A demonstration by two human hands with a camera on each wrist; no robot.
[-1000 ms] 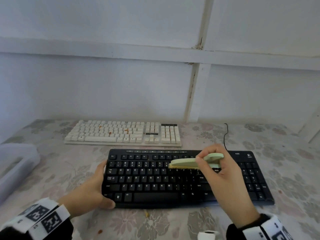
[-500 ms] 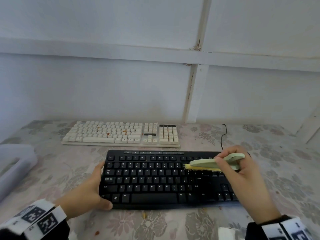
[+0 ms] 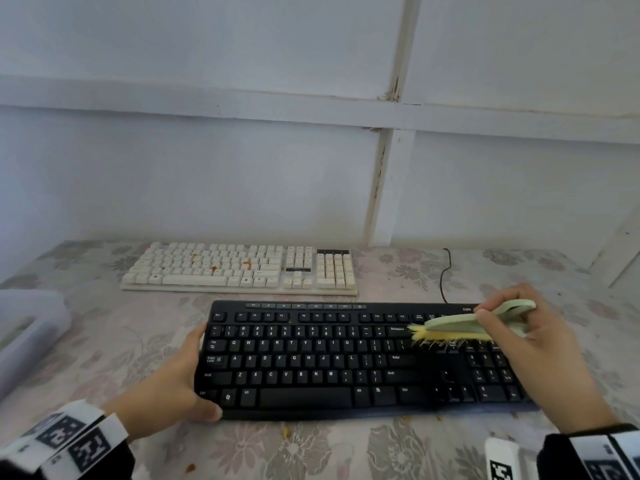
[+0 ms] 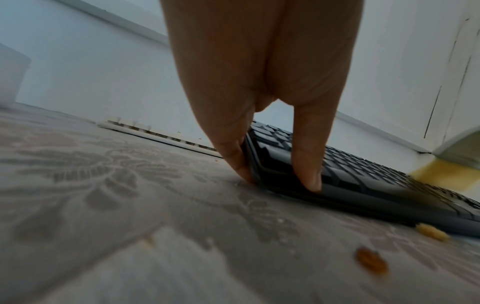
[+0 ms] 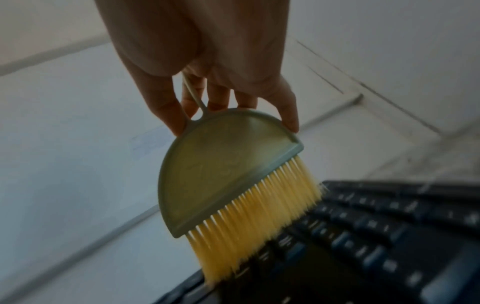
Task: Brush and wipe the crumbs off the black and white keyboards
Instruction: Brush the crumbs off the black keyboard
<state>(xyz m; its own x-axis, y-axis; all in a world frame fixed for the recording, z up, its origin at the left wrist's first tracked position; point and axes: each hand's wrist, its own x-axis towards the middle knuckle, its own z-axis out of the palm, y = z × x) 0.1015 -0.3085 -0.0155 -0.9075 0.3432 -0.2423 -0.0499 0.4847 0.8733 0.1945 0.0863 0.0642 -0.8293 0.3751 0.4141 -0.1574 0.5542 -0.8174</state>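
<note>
Brushing the flat black plastic keyboard (image 3: 349,358).

Right hand (image 3: 540,344) gripped a pale-green, yellow-bristled brush (image 3: 460,327) on its right keys; left hand (image 3: 166,393) clasped its left edge. Behind it, the crumb-speckled white keyboard (image 3: 239,268) probably needed brushing next.

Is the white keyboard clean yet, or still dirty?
Still dirty. Orange-brown crumbs sit among the keys of the white keyboard, and the brush in the right hand is on the black keyboard.
</note>
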